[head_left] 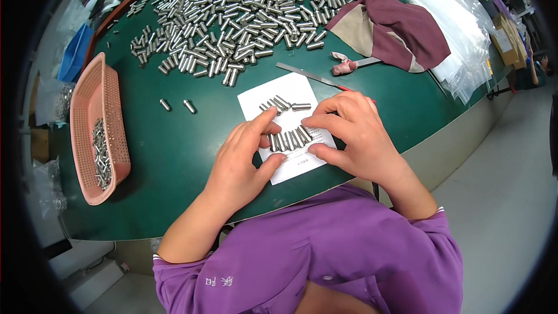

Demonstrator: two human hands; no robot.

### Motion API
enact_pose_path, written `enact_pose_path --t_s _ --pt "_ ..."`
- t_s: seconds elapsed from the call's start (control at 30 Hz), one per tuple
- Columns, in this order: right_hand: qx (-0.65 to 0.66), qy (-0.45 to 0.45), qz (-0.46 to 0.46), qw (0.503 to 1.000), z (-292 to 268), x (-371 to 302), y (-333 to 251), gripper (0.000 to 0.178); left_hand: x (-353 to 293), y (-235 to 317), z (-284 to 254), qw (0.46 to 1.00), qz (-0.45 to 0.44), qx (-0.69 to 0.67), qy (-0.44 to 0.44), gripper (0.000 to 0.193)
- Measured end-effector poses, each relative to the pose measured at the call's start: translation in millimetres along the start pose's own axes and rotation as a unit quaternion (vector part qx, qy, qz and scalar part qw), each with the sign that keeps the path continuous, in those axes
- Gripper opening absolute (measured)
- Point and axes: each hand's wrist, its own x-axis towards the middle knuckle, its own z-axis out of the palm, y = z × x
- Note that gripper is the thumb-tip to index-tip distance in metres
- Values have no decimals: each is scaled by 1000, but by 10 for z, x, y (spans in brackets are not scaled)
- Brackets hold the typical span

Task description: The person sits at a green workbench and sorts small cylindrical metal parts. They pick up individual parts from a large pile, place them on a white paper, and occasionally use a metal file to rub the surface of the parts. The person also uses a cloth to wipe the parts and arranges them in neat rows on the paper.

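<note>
A row of several short metal pins [289,139] lies side by side on a printed white paper sheet [289,172]. At the row's left end my left hand [241,154] is curved, its thumb below the pins and its other fingers at their upper ends. My right hand [354,134] brackets the right end, index fingertip near the pins' upper ends and thumb lower down. Both hands have thumb and fingers apart, with no pin lifted. A looser group of metal pins [281,103] rests just beyond, one turned sideways. Some fingertips are partly hidden.
A large heap of metal pins [232,17] covers the green table's far side. Two loose pins [189,106] lie left of the paper. A pink basket [120,139] holds small metal parts. Right stand a file [305,74], maroon cloth [401,26] and plastic bags [456,29].
</note>
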Motion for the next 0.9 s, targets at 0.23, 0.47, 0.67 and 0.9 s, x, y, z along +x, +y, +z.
enact_pose_path --t_s 0.23,0.47,0.67,0.9 --pt "14 12 -10 1000 72 5 21 34 14 0 22 1000 11 -1 -3 79" --pt "-27 -5 -70 997 2 35 -6 36 9 -9 3 1000 6 -7 -7 81" --pt "-27 -1 -71 997 47 52 13 39 28 -7 3 999 33 2 -16 81" --pt "28 7 -17 999 17 76 -14 37 32 -4 0 999 28 -4 -20 82"
